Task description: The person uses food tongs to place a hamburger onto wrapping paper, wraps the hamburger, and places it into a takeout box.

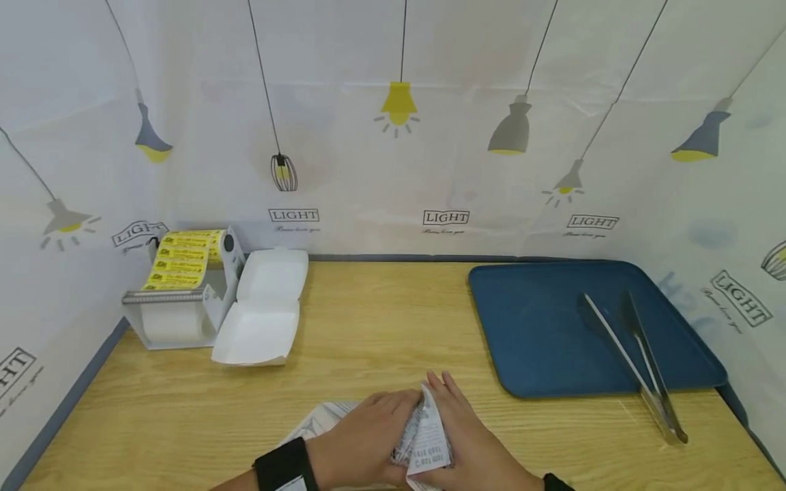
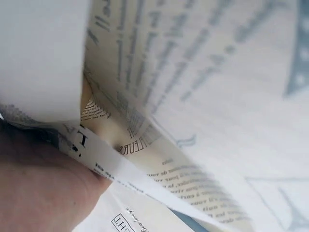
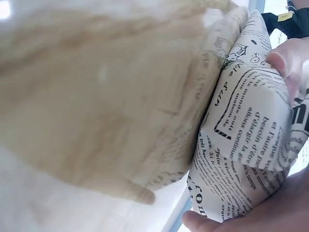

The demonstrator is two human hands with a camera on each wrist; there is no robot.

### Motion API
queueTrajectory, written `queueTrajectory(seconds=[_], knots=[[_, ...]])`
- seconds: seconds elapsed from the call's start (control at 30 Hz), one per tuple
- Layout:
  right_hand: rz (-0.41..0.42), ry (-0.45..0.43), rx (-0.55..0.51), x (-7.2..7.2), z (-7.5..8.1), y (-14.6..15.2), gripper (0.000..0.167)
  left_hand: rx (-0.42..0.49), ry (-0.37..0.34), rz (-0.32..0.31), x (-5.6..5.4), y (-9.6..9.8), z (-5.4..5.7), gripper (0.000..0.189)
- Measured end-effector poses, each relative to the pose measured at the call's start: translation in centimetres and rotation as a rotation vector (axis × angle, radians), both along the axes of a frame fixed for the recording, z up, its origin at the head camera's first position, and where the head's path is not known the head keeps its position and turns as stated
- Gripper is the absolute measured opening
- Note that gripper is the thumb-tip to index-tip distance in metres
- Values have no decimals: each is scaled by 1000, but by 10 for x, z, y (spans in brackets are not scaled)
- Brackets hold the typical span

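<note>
On near side of bench (image 1: 393, 327): white paper (image 1: 432, 438), black-printed, creased, folded to a point; fingers of left hand (image 1: 367, 435) and right hand (image 1: 471, 436) grip it.

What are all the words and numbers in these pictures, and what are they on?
"LIGHT": repeated on the wall covering; curly writing underneath is too small.
"ble d'un": printed paper.
"besoin d'être": same paper.
"allons continue": same paper.
Other print on that paper: mostly blurred, tiny or cut off.
Yellow labels: too small.
Yellow tag: too small.
</note>
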State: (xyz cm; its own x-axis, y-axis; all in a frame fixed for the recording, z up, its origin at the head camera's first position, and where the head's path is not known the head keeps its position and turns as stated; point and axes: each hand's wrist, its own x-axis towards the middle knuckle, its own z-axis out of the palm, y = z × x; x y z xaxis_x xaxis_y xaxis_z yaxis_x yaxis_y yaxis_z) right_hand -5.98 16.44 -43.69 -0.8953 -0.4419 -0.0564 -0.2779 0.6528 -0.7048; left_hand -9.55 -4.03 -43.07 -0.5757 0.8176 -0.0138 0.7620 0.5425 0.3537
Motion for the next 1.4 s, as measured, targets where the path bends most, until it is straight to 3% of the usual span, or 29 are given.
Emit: queueTrajectory(seconds=[0.1,0.17,0.27,0.3,0.4,0.5,0.6,0.67,0.77,0.9,1.0,1.1,1.23,1.4], knots=[[7,29,10,1,1,1,108,50,-72,-33,-4,0,-2,108],[12,37,17,1,0,3,107,78,-143,-88,-10,-2,-2,110],[24,40,33,0,-1,4,108,96,-326,-175,-19,-6,1,108],[26,39,41,0,-1,4,108,108,-419,-182,-21,-7,3,103],[27,45,66,1,-2,4,109,150,-674,-93,-22,-6,9,85],[28,38,115,1,-1,4,110,212,-789,101,-16,-1,12,79],[32,40,163,0,0,3,111,224,-735,233,-10,3,12,83],[30,44,178,0,0,3,111,220,-683,259,-8,3,12,84],[19,60,185,1,1,2,109,216,-626,209,-8,1,11,75],[13,97,180,2,1,3,109,245,-635,111,-9,-3,10,61],[13,107,162,2,1,4,112,272,-610,82,-8,-4,7,53],[10,100,141,2,0,4,114,279,-482,90,-4,-2,3,49],[11,93,119,0,-1,3,110,265,-291,151,4,1,0,43],[9,72,117,-2,-1,3,101,305,1,180,7,1,1,40]])
